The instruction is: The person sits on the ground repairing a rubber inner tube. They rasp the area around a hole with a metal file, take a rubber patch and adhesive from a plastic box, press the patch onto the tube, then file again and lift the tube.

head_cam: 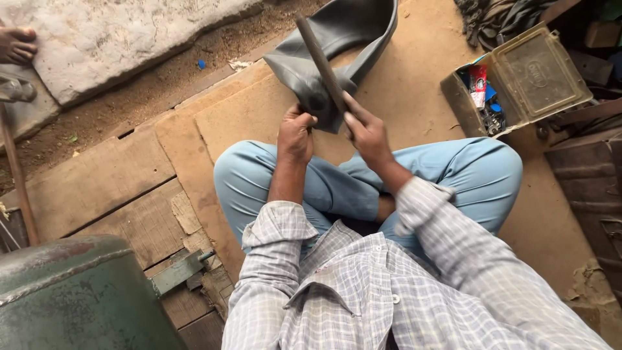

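Inner tube (337, 39): black rubber, folded over. The fold sits just above my crossed legs, and the rest loops up and away over the board floor (414, 84).

Left hand (296, 133): clenched on the folded end from below, thumb on top. It pins the rubber in place.

Right hand (367, 129): closed around the lower end of a flat dark file (321, 61), forefinger laid along the handle end.

File: long axis runs from my right hand up and to the left. It crosses the fold on a diagonal and lies against the rubber. Its far tip stands past the tube's edge.

Relation: the held fold lies directly between the two hands. The left is nearer the rubber; the right is just beside it on the tool.

Surroundings: open metal box (538, 71) with small packets at right, well apart. Green metal drum (71, 298) at lower left. Stone slab (123, 32) at upper left, with another person's bare foot (16, 44) at its edge.
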